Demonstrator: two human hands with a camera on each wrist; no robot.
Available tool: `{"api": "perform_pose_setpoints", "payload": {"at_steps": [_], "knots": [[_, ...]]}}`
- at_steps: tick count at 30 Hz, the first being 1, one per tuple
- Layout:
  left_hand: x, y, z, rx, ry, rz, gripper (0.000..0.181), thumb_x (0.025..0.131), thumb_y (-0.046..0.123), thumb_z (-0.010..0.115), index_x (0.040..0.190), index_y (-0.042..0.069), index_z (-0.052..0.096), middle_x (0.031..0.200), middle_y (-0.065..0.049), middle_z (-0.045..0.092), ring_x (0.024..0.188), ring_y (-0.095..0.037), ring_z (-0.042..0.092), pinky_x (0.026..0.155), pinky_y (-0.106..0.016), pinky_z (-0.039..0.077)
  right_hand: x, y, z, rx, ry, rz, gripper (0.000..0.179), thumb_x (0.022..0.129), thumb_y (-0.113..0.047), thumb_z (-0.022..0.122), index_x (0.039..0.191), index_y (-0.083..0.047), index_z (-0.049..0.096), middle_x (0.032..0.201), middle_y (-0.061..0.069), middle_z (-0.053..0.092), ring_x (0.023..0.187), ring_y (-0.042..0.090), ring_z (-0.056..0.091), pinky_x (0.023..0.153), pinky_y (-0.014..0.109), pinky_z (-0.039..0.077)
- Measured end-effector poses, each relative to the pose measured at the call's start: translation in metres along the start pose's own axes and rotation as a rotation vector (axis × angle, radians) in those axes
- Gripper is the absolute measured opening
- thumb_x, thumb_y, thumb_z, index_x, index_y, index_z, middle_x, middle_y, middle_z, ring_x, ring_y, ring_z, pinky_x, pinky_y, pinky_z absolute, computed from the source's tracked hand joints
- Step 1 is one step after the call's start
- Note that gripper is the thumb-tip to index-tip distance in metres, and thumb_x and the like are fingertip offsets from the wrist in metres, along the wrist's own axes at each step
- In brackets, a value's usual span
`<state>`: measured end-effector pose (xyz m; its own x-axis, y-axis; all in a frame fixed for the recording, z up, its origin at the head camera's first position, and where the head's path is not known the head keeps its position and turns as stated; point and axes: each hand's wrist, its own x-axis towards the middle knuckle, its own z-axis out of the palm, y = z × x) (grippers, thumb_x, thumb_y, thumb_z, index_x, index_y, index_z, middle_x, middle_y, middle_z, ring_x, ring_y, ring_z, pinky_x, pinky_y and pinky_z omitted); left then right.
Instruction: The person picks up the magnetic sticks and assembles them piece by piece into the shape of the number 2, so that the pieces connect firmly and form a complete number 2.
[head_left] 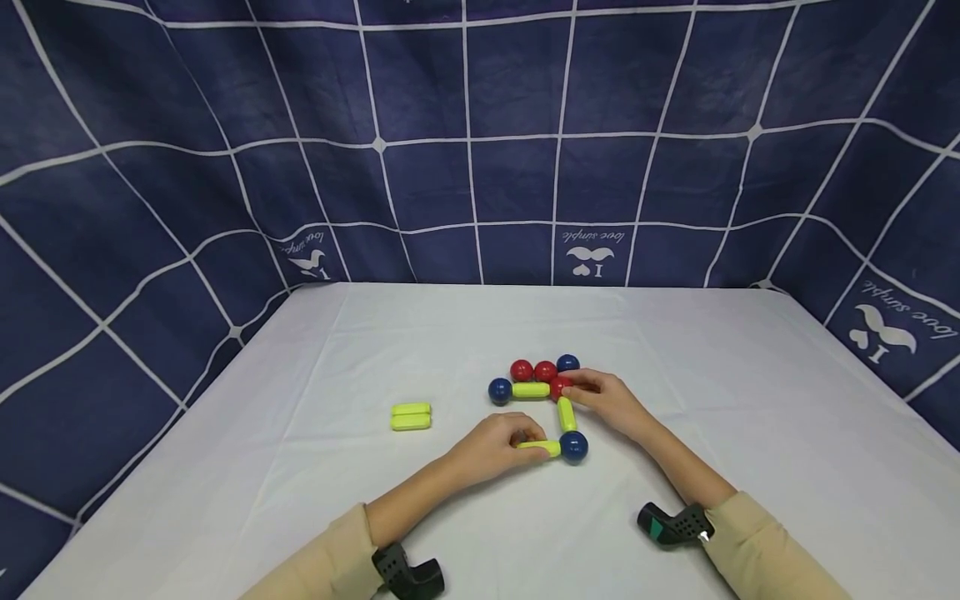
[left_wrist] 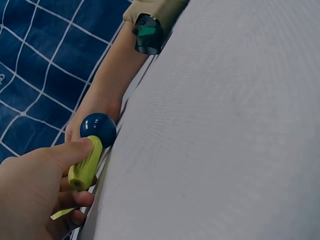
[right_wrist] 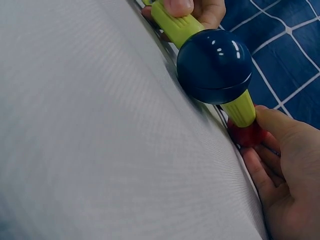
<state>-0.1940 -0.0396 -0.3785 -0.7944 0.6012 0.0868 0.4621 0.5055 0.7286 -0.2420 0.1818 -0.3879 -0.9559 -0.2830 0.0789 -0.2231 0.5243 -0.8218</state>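
Note:
My left hand pinches a yellow-green rod between thumb and fingers. The rod's far end meets a blue ball. From that ball a second yellow-green rod runs back to a red ball, which my right hand holds between thumb and fingers. A third rod reaches left from the red ball to another blue ball. In the right wrist view the near blue ball covers part of the joined rods.
Just behind the joined pieces lie two red balls and a blue ball. Two more yellow-green rods rest side by side to the left. A white cloth covers the table, with a dark blue gridded curtain around it.

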Motion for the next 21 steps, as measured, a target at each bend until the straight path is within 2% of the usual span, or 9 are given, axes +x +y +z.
{"api": "perform_pose_setpoints", "payload": {"at_steps": [9,16,18,21], "knots": [[-0.0011,-0.0021,-0.0013,0.025,0.008,0.009,0.024,0.083,0.034,0.065,0.1,0.018,0.065,0.084,0.009,0.056,0.07,-0.003,0.045,0.062,-0.015,0.039,-0.0013,-0.0016,0.0005,-0.001,0.011,-0.013,0.044,0.088,-0.032,0.058,0.122,-0.006,0.055,0.121,0.015,0.058,0.107,0.026,0.054,0.092,0.041,0.045],[-0.0035,-0.0025,-0.0016,0.046,-0.027,0.002,0.022,0.081,0.023,0.067,0.102,0.016,0.062,0.087,0.008,0.054,0.074,-0.002,0.046,0.069,-0.015,0.042,-0.0028,-0.0007,0.0028,-0.005,0.035,-0.035,0.043,0.088,-0.033,0.057,0.122,-0.006,0.055,0.119,0.014,0.059,0.106,0.026,0.056,0.09,0.04,0.047],[-0.0037,-0.002,-0.0016,0.05,-0.021,0.005,0.021,0.081,0.021,0.067,0.102,0.016,0.063,0.087,0.008,0.054,0.074,-0.001,0.046,0.068,-0.015,0.042,-0.0042,-0.0003,0.0032,-0.008,0.049,-0.041,0.043,0.089,-0.033,0.056,0.122,-0.006,0.055,0.12,0.014,0.059,0.106,0.026,0.056,0.09,0.04,0.047],[-0.0044,-0.0016,-0.0013,0.05,-0.011,0.005,0.021,0.081,0.021,0.067,0.101,0.016,0.063,0.086,0.008,0.054,0.073,-0.001,0.046,0.067,-0.015,0.042,-0.0074,-0.0018,0.0022,-0.044,0.114,-0.074,0.038,0.09,-0.031,0.056,0.119,-0.007,0.057,0.117,0.013,0.06,0.105,0.026,0.057,0.088,0.04,0.048]]}}
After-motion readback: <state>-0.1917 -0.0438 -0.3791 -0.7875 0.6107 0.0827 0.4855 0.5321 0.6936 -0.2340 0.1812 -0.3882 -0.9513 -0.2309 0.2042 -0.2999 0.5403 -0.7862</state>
